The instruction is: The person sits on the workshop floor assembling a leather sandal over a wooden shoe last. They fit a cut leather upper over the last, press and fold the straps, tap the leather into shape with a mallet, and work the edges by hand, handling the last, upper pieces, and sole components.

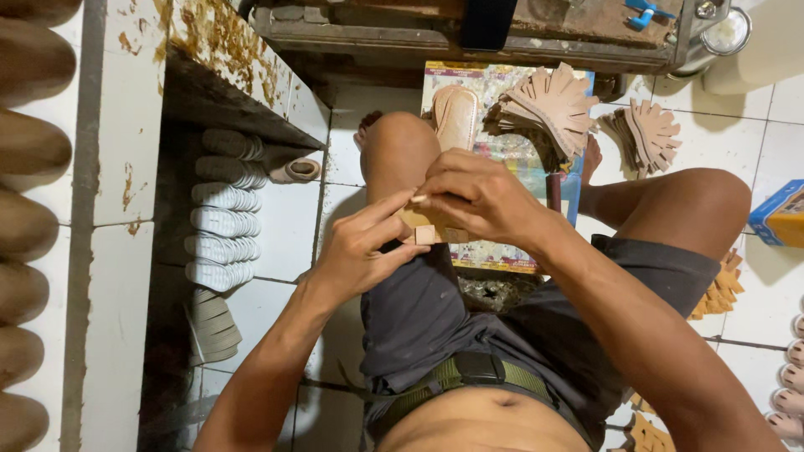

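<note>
Tan strap piece (427,228) sits over lap, between both hands, above left knee. Right hand (479,197) covers it from far side, fingers pinching its top edge. Left hand (362,249) just left, thumb and fingers closing on lower corner. Long axis unclear, mostly hidden.

Even indoor light; dim shadow under the shelf; edges bend slightly.

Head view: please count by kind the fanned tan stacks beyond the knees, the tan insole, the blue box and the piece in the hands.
Fanned tan stacks: 2
Tan insole: 1
Blue box: 1
Small tan piece between left hand and right hand: 1
Total: 5
</note>
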The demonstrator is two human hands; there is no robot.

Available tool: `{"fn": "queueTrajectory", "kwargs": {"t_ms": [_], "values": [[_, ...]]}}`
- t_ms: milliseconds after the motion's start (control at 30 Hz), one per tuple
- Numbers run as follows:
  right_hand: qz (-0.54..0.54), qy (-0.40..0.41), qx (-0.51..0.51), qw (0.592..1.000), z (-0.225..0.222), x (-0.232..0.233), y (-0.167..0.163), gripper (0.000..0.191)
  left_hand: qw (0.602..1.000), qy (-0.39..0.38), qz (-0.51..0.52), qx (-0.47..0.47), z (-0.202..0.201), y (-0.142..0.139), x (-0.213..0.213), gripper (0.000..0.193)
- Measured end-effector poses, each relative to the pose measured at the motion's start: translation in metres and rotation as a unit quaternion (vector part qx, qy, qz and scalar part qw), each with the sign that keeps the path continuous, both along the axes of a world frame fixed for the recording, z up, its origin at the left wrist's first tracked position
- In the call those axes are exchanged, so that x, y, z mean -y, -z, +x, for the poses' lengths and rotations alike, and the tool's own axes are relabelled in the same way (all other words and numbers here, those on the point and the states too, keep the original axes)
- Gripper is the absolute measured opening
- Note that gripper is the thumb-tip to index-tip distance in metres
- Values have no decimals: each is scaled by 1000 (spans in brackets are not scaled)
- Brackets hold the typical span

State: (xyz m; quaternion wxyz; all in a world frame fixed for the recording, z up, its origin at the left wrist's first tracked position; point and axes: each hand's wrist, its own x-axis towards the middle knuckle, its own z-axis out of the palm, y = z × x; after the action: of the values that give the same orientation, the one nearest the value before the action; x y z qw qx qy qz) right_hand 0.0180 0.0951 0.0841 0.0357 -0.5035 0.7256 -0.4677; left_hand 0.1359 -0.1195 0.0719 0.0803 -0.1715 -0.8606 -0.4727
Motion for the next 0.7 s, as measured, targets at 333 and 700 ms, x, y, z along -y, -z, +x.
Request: {"fn": "queueTrajectory", "kwargs": {"t_ms": [333,700], "values": [[93,-106,-112,984,7,-17,-22,30,999,37,-4,-26,-1,0,-2,23],[-47,219,-77,971,37,-48,-15,33,993,-84,-23,-85,6,-12,-28,53]]}}
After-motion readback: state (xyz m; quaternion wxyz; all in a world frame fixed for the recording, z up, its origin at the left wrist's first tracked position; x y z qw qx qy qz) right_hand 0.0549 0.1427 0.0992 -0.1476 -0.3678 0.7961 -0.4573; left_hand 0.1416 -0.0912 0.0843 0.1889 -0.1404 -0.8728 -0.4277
